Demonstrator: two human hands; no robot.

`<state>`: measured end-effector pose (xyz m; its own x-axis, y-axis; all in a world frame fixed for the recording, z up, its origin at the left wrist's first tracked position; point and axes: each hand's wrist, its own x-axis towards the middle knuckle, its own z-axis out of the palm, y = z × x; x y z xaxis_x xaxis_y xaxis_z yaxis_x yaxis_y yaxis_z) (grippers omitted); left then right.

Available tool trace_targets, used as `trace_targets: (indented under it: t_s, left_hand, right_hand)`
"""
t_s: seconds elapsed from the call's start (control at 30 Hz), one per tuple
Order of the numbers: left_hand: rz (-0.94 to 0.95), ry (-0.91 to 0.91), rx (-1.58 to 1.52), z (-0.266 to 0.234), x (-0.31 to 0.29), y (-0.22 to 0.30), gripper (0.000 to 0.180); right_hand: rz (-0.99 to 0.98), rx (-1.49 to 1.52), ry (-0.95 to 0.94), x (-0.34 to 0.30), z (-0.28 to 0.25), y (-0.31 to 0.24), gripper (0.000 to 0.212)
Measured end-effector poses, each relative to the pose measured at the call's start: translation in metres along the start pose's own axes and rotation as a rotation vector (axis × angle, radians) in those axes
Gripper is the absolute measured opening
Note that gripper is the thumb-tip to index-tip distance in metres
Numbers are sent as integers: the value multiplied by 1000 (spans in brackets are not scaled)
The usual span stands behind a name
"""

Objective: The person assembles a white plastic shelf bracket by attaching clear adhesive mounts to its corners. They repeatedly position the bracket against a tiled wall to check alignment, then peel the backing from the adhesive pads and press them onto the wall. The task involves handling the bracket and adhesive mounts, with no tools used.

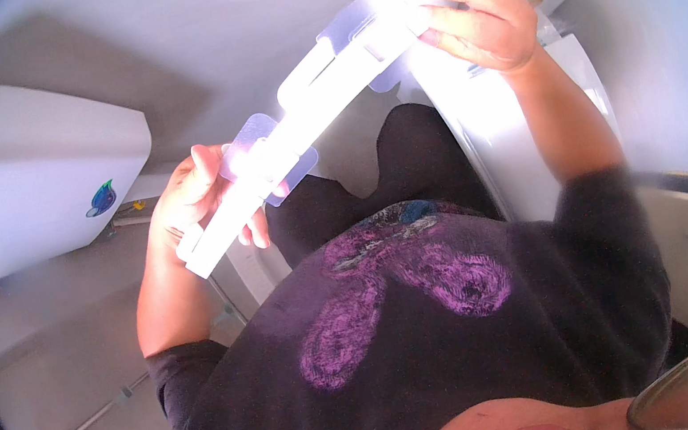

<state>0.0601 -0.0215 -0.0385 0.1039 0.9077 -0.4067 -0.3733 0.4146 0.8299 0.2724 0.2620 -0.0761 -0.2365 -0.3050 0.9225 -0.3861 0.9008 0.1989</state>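
Left hand [195, 193], right hand [479, 13] hold one white cardboard strip [306, 117]

L hand [195, 193] + R hand [479, 18] | grip white cardboard strip [303, 127] ends

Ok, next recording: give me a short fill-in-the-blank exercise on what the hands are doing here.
1. The long white cardboard strip is held by ____ hands at once.
2. The left hand has its grip on the strip's ____ end in the head view.
3. The right hand holds the strip's ____ end.
4. The butterfly pattern on the dark shirt is ____ in colour.

Missing words: both; lower; upper; purple
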Motion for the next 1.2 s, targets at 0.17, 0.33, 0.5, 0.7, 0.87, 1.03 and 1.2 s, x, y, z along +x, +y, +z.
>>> trace_targets:
  t_s: [0.17,0.33,0.5,0.7,0.87,1.03,1.2]
  left_hand:
    - [37,-5,-82,11,-7,10,93]
    - [-64,-15,494,37,6,40,133]
    - [74,378,1040,142,33,48,117]
    - [299,900,1579,271,125,45,72]
    - [356,935,1578,354,188,87,48]
    - [533,976,1630,377,219,123,53]
    - [407,1017,1393,316,181,119,58]
  right_hand:
    - [-67,49,-1,-2,-1,5,21]
    - [-59,53,-82,-17,-33,14,22]
    - [20,63,-116,-34,-90,37,23]
    - [98,62,-84,-70,-202,82,24]
    - [192,163,-93,-74,-305,140,22]
    - [267,215,-103,-57,-344,189,21]
    - [222,184,-107,-34,-263,178,21]
